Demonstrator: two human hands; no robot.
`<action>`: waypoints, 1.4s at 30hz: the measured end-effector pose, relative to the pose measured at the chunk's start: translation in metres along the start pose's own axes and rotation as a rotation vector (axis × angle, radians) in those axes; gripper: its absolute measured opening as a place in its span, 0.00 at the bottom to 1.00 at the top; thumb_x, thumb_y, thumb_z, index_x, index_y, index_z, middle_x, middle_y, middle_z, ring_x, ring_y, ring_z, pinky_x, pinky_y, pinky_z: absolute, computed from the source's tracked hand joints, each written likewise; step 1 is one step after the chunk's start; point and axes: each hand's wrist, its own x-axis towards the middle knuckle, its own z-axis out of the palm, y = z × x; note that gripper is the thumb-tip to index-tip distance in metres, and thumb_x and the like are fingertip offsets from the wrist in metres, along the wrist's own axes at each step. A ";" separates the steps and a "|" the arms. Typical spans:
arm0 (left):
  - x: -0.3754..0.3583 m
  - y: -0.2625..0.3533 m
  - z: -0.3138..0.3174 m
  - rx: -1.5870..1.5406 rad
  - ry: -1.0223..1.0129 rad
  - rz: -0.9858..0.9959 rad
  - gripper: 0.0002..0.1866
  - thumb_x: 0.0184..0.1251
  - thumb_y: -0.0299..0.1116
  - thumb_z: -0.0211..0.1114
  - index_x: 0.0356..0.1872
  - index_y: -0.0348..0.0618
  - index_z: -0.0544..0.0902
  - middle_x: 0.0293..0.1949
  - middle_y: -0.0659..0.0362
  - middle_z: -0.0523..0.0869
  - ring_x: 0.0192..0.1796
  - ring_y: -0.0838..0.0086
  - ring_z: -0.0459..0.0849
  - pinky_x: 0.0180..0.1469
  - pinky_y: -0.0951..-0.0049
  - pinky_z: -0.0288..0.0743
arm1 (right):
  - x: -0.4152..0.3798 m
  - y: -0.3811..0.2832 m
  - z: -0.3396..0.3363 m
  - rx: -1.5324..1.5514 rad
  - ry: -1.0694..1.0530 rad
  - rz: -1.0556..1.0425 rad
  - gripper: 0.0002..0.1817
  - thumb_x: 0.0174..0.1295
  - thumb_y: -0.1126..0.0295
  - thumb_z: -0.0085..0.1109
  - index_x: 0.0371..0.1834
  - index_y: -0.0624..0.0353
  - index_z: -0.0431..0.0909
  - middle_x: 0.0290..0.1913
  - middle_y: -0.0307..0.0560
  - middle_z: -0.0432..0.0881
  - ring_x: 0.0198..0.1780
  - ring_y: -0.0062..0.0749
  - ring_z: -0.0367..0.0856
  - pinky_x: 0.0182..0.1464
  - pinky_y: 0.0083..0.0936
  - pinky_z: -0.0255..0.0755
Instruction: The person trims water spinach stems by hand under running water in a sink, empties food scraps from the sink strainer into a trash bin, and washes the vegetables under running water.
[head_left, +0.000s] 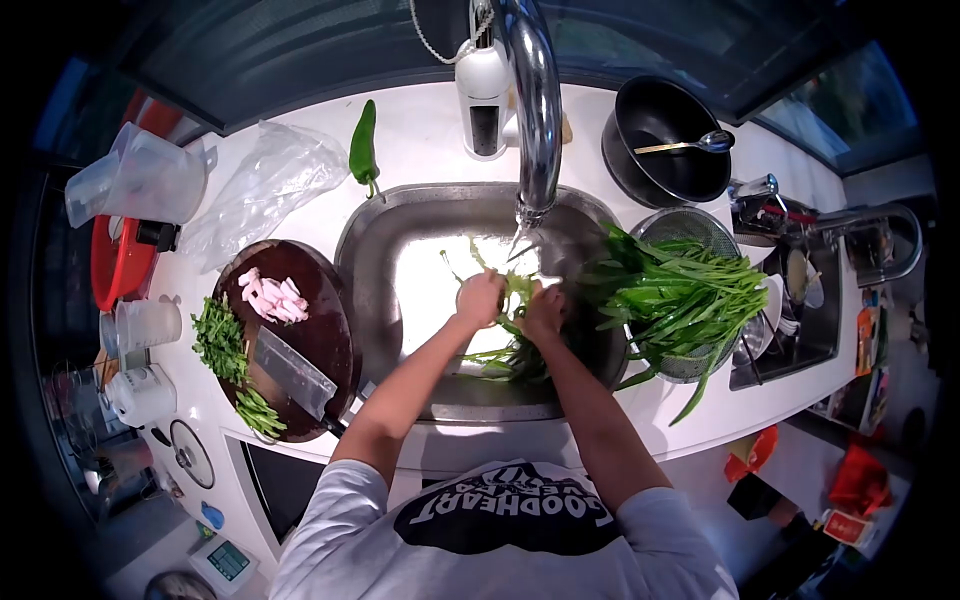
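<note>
Steel sink (400, 215) sits in the middle of the white surface (420, 130), and both hands work inside it under the tap (535, 110), where water runs down. The left hand (481, 297) and the right hand (545, 308) are each curled around a bunch of leafy greens (512, 335), gripping the stems close together, almost knuckle to knuckle, just below the stream. The step in hand looks like rinsing: the stalks trail from the fists down toward the near wall of the sink, and a few loose leaves lie on the sink floor beyond the hands.

Right of the sink, touching its rim, a metal colander (690, 290) is heaped with more long greens (680, 295) that spill over its edge toward the sink. Judging from that, the next move probably calls for shaking off the held bunch and setting it apart from the heap, without letting stems slip out of the closed fingers.

Left of the sink lies a dark round cutting board (325, 330) with a cleaver (292, 372), some pale pink slices (272, 297) and chopped herbs (222, 340). Behind the sink, to its left, a green pepper (363, 145) rests by a clear plastic bag (260, 185); behind it to the right stands a black pot (668, 140) with a spoon (690, 145) across it.
</note>
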 end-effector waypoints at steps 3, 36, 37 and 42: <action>0.031 -0.037 0.022 0.329 0.333 0.216 0.30 0.52 0.31 0.62 0.60 0.52 0.68 0.65 0.55 0.63 0.74 0.62 0.45 0.70 0.42 0.37 | -0.008 -0.001 0.013 -0.083 -0.002 -0.305 0.28 0.54 0.64 0.57 0.61 0.44 0.63 0.60 0.57 0.59 0.63 0.55 0.57 0.56 0.55 0.61; -0.062 0.033 0.034 -1.859 -0.146 -0.639 0.19 0.67 0.39 0.38 0.43 0.38 0.74 0.38 0.47 0.79 0.39 0.58 0.80 0.43 0.55 0.78 | -0.089 -0.034 -0.049 1.066 -0.421 0.130 0.20 0.54 0.67 0.62 0.47 0.69 0.73 0.41 0.52 0.80 0.38 0.32 0.80 0.36 0.29 0.76; -0.062 0.035 0.032 -1.910 -0.067 -0.606 0.19 0.67 0.39 0.37 0.44 0.38 0.74 0.39 0.47 0.79 0.40 0.58 0.80 0.44 0.55 0.77 | -0.085 -0.034 -0.041 1.100 -0.386 0.120 0.21 0.54 0.67 0.62 0.48 0.67 0.73 0.41 0.52 0.80 0.39 0.32 0.80 0.38 0.29 0.76; -0.075 0.053 -0.003 -1.898 0.156 -0.529 0.19 0.70 0.40 0.38 0.46 0.37 0.74 0.40 0.50 0.78 0.41 0.62 0.79 0.49 0.56 0.74 | -0.087 -0.043 -0.067 1.192 -0.168 -0.165 0.21 0.50 0.72 0.66 0.48 0.65 0.73 0.41 0.48 0.80 0.40 0.29 0.80 0.41 0.26 0.75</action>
